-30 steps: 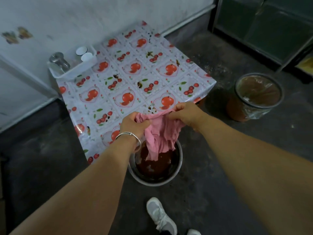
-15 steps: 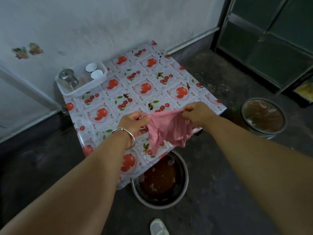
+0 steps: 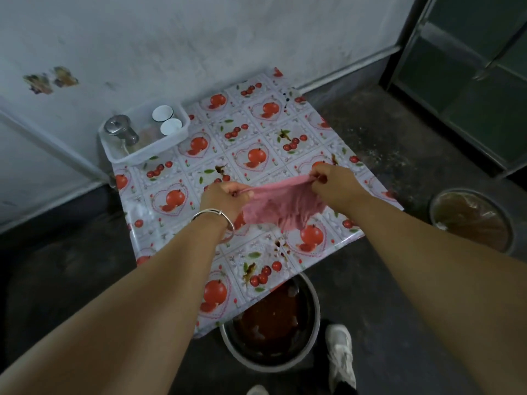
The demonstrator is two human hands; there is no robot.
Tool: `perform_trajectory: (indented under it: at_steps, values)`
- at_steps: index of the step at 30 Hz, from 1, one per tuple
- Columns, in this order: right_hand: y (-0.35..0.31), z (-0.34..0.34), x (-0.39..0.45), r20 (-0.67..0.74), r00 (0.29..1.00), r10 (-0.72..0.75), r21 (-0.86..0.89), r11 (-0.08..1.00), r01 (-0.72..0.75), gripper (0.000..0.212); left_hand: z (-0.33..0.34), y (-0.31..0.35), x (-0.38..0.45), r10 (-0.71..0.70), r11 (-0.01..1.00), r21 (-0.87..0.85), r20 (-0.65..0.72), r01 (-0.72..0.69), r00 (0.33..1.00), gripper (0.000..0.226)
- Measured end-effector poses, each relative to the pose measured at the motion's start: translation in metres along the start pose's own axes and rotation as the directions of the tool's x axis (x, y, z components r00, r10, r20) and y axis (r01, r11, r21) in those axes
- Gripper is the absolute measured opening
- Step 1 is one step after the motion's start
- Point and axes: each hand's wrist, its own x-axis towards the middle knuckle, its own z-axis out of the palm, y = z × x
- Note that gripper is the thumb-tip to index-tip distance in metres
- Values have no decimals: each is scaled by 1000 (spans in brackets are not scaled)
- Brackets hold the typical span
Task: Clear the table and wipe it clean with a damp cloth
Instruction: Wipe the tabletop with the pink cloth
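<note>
A pink cloth (image 3: 281, 205) is stretched between both hands above the middle of the table (image 3: 251, 132), which wears a fruit-print plastic cover. My left hand (image 3: 224, 199) grips the cloth's left corner; a silver bangle circles that wrist. My right hand (image 3: 335, 182) pinches the right corner. The cloth sags between them over the cover. Brown stains (image 3: 281, 246) mark the cover near the front edge, and another brown stain (image 3: 221, 168) sits near the centre.
A white plastic tub (image 3: 142, 132) at the table's back left holds a metal-lidded jar and two white cups. A metal basin of reddish water (image 3: 271, 326) stands on the floor at the table's near corner. A lined bin (image 3: 473, 218) is at right. My shoe (image 3: 340, 354) is beside the basin.
Both hands lifted the cloth from over the basin up and forward over the table, and pulled it wider apart. The view moved closer over the table.
</note>
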Motion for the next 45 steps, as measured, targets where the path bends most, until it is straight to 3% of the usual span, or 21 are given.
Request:
perform_trajectory:
  at_steps: [2,6,10,14,19,23,26,31,35,37,40,42,45]
  values:
    - [4,-1,21,47,998,-37,9,999,36,21,4,3,14,-51,997,-57,-59,48,997,8]
    - [7,-4,58,143,982,-122,61,992,115,11,13,6,36,-192,969,-183,-123,168,974,29]
    - [2,1,84,283,942,-180,91,983,161,10,18,0,42,-287,952,-175,-226,251,931,16]
    - [-13,22,97,450,875,-178,216,972,86,32,10,-19,38,-329,944,-95,-350,316,877,12]
    - [-38,58,106,631,765,-132,161,986,37,24,-13,-49,33,-401,912,-85,-384,400,832,18]
    - [-48,98,118,616,777,-133,-6,985,174,16,-16,-89,46,-443,894,-112,-353,433,824,15]
    - [-45,138,131,541,825,-161,-148,948,282,24,-10,-125,67,-462,887,-162,-312,432,830,16]
    - [-35,176,145,316,924,-217,-125,956,267,29,-5,-160,94,-468,882,-213,-284,420,837,21]
    - [-25,186,138,331,923,-197,-158,953,260,29,-5,-166,85,-477,860,-281,-153,425,865,21]
    - [-12,191,130,450,882,-136,-235,936,264,28,1,-172,70,-479,854,-260,-54,451,876,21]
    - [4,200,119,584,811,-12,-377,881,285,29,16,-179,52,-456,882,-94,69,461,887,13]
    - [6,204,115,532,847,13,-402,884,239,27,24,-184,47,-447,892,-31,84,451,890,22]
    - [-2,211,105,336,942,-19,-436,883,174,22,26,-186,48,-434,900,13,100,435,895,25]
